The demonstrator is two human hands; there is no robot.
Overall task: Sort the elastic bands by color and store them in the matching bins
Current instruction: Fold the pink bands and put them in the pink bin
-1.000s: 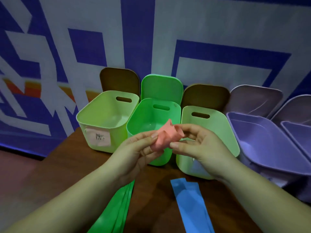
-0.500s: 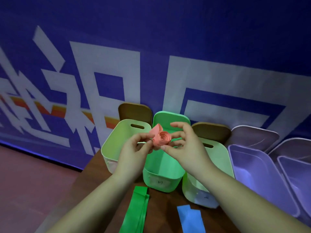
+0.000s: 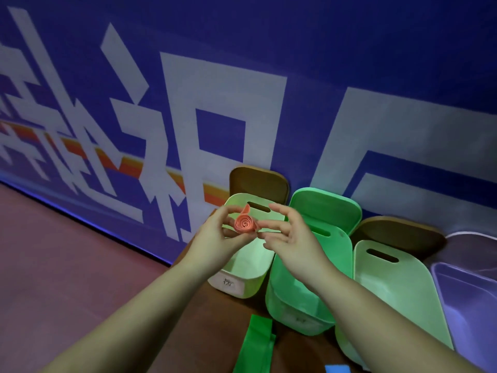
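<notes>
A pink elastic band (image 3: 244,222) is rolled into a tight spiral and held up in the air above the leftmost pale green bin (image 3: 243,281). My left hand (image 3: 219,236) pinches the roll between thumb and fingers. My right hand (image 3: 289,239) pinches its right edge with thumb and forefinger, the other fingers spread. A green band (image 3: 255,345) lies flat on the brown table, and a corner of a blue band (image 3: 337,368) shows at the bottom edge.
A brighter green bin (image 3: 333,313) stands in the middle, another pale green bin (image 3: 398,289) to its right, and a purple bin (image 3: 468,297) at far right. Lids lean behind the bins against the blue and white wall. The table's left edge drops to a reddish floor.
The pink band went from a loose fold to a tight spiral. Both hands shifted left with it, from above the middle bin to above the leftmost bin. The camera tilted up.
</notes>
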